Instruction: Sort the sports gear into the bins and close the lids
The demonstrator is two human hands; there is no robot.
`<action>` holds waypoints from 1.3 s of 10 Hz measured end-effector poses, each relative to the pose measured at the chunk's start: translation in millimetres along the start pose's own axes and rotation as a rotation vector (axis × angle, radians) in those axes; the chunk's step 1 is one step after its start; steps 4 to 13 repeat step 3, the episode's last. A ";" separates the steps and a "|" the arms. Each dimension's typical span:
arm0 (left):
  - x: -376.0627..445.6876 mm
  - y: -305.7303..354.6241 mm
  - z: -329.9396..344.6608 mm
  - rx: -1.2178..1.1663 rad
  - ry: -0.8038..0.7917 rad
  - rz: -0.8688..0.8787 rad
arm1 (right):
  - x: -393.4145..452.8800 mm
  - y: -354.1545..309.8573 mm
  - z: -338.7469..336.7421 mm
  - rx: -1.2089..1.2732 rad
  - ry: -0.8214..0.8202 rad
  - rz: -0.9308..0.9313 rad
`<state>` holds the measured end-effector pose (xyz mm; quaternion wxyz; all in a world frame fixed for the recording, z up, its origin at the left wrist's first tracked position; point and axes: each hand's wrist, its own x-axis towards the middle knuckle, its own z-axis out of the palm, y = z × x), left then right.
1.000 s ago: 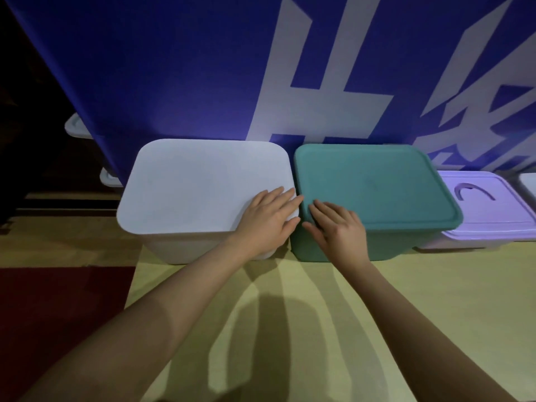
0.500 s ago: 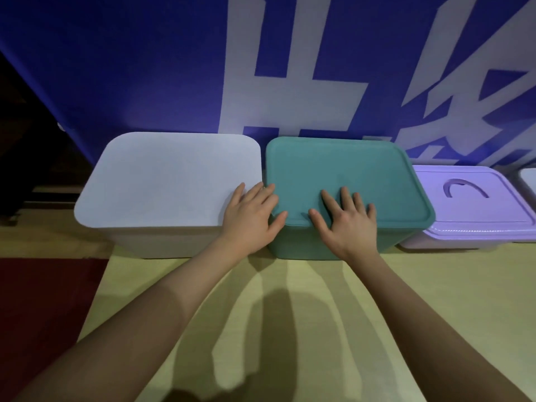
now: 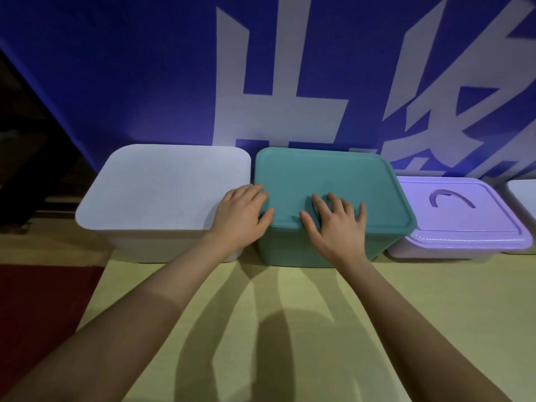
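Three lidded bins stand in a row against a blue banner. The white bin [image 3: 162,184] is on the left, the teal bin [image 3: 333,175] in the middle, and the lower purple bin [image 3: 464,224] with a curved handle recess on the right. All three lids are on. My left hand [image 3: 240,216] lies flat across the gap between the white and teal lids, its thumb on the teal lid's front left corner. Flat on the teal lid near its front edge, my right hand [image 3: 336,224] has its fingers spread. No sports gear is visible.
The bins sit on a yellow floor [image 3: 290,314]. A dark red mat [image 3: 37,300] lies at the left. Part of another white container [image 3: 525,198] shows at the far right edge. The blue banner [image 3: 145,68] with white characters rises close behind the bins.
My right hand slid from the teal bin's front left corner up onto the lid and spread flat. My left hand shifted right, now bridging both lids. The view drifted right.
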<state>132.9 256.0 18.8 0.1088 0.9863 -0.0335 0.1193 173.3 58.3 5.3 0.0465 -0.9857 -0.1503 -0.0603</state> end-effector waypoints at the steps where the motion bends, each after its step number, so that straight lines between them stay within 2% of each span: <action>1: 2.3 4.2 -7.4 -0.003 -0.005 0.007 | 2.0 -1.9 -9.8 0.056 0.003 -0.002; 2: 13.6 4.6 -30.0 -0.055 0.057 0.003 | 12.2 -6.7 -31.5 0.142 0.109 -0.044; 3: 33.4 4.1 -69.2 -0.078 0.216 0.020 | 32.5 -15.3 -72.7 0.300 0.333 -0.118; 13: 33.4 4.1 -69.2 -0.078 0.216 0.020 | 32.5 -15.3 -72.7 0.300 0.333 -0.118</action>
